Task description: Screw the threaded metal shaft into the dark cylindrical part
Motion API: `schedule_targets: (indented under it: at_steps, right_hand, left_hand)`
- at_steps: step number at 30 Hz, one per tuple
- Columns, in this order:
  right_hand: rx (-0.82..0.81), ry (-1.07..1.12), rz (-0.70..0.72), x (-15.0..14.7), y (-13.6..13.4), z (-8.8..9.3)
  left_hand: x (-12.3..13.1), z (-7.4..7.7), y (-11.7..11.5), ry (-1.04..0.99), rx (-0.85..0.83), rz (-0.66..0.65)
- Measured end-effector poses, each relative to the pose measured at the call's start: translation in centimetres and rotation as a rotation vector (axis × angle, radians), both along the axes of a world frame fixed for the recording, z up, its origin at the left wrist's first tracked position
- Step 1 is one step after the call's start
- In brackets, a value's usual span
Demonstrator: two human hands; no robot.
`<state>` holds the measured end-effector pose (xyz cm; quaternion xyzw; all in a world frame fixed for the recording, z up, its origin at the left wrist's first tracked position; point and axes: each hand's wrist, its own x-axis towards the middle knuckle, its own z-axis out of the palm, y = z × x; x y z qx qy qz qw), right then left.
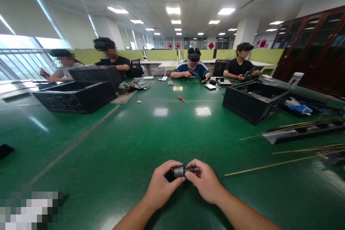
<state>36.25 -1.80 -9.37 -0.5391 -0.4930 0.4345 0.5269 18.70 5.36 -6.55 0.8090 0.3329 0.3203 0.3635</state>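
Low in the middle of the view, both hands meet on a small metal cylindrical part (179, 172) with a thinner, dark ridged shaft on its right side. My left hand (163, 181) is closed round the wide grey cylinder, thumb below and fingers above. Fingers of my right hand (203, 179) pinch the thin shaft, and part of it is hidden behind them. The part lies roughly level, just above the green table (129, 154). Its exact kind I cannot make out.
Thin brass-coloured rods (253, 170) lie to the right, near a metal channel (280, 136). Black computer cases stand right (242, 106) and left (72, 99). An orange screwdriver (181, 98) lies ahead. Several people wearing headsets sit across the table. A blurred pale object (29, 210) is at lower left.
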Motion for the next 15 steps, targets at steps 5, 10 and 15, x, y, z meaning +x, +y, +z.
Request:
schedule_targets:
  at_steps: [5, 10, 15]
  right_hand:
    - [0.007, 0.026, -0.006, -0.02, -0.02, -0.06]
    - [0.016, 0.069, -0.004, -0.09, 0.11, -0.23]
    - [0.013, 0.083, 0.009, 0.01, 0.16, -0.66]
  left_hand:
    - [-0.05, 0.18, 0.04, 0.007, -0.001, 0.028]
    - [-0.09, 0.17, 0.08, 0.006, -0.003, 0.046]
    - [-0.15, -0.06, 0.18, -0.006, -0.017, 0.054]
